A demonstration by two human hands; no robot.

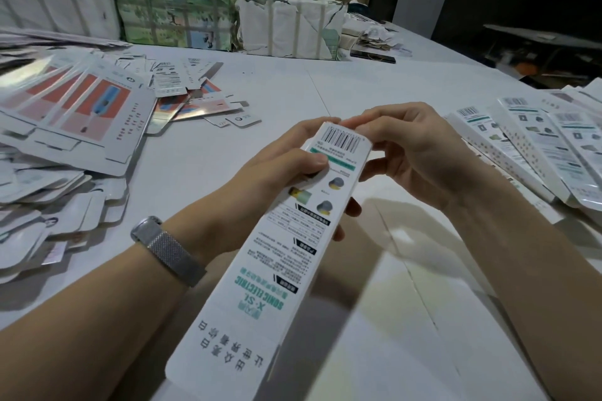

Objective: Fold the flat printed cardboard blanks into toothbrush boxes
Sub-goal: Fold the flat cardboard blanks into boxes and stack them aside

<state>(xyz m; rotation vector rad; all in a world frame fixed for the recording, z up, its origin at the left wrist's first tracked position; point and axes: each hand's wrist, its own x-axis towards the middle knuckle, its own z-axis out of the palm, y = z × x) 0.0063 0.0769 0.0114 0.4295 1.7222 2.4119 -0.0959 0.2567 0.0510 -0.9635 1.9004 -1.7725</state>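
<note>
Head view: above the table's near middle, the left hand grips a long white toothbrush box around its body, while the right hand pinches its far barcode end. Flat blanks lie piled at the left edge.

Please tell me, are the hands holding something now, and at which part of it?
Yes. Both hands hold one box. The left hand grips its upper part, thumb on the printed face. The right hand pinches the far end near the barcode.
</note>
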